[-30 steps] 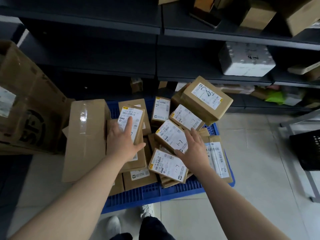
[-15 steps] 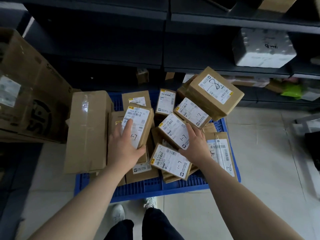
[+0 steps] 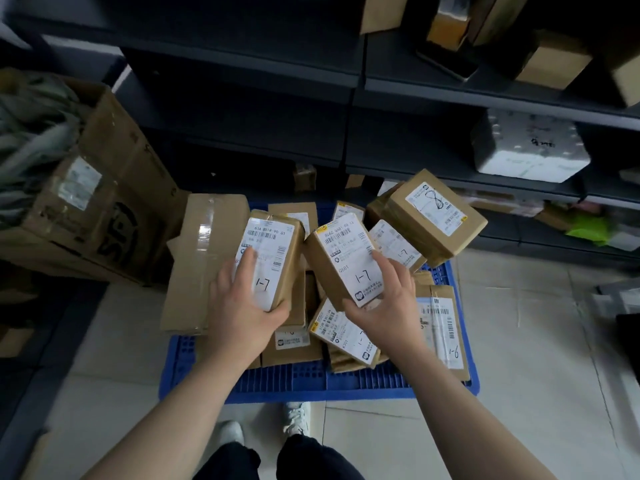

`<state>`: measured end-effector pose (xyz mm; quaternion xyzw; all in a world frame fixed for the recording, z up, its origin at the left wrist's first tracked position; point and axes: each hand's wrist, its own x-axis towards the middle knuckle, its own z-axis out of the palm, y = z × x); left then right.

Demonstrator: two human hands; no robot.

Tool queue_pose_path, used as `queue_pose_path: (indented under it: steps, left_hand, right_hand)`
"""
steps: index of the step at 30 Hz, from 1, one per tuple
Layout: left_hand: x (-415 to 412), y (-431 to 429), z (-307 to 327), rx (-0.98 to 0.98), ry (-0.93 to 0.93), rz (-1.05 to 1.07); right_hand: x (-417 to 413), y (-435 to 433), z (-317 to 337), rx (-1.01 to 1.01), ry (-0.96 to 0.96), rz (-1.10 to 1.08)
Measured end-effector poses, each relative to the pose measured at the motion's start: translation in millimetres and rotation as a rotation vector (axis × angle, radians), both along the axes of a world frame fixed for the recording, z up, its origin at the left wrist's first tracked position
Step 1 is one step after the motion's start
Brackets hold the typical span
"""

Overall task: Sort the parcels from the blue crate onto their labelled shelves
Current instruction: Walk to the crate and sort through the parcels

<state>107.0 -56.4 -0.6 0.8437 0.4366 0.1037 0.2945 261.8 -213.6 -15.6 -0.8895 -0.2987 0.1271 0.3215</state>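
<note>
A blue crate on the floor holds several brown parcels with white labels. My left hand grips a parcel marked 1-7, lifted above the pile. My right hand grips a second parcel marked 1-7, also raised and tilted. Below them lie another 1-7 parcel and a flat parcel marked 1-6. A box marked 8 sits high at the crate's right back. Dark shelves rise behind the crate.
A long taped carton leans on the crate's left side. A big open SF carton stands at the left. A white foam box and more cartons fill the right shelves. Tiled floor lies to the right.
Both hands have closed round their 1-7 parcels and lifted them up off the pile. The view has tilted up toward the shelves.
</note>
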Motion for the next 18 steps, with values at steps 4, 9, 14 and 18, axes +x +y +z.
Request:
queue_pose_path:
  steps: [4, 9, 14, 18]
  left_hand:
    - [-39.0, 7.0, 28.5, 0.066, -0.058, 0.099]
    - [-110.3, 16.0, 54.1, 0.109, -0.086, 0.279]
    - [-208.1, 19.5, 75.5, 0.161, -0.082, 0.529]
    - [-304.8, 10.9, 85.1, 0.184, -0.073, 0.714]
  right_hand:
    - [-27.3, 23.4, 26.6, 0.048, -0.025, 0.088]
    - [-74.1, 65.4, 54.3, 0.091, -0.065, 0.264]
    - [-148.8, 117.0, 76.1, 0.144, -0.089, 0.503]
    - [-237.2, 149.1, 87.7, 0.191, -0.072, 0.681]
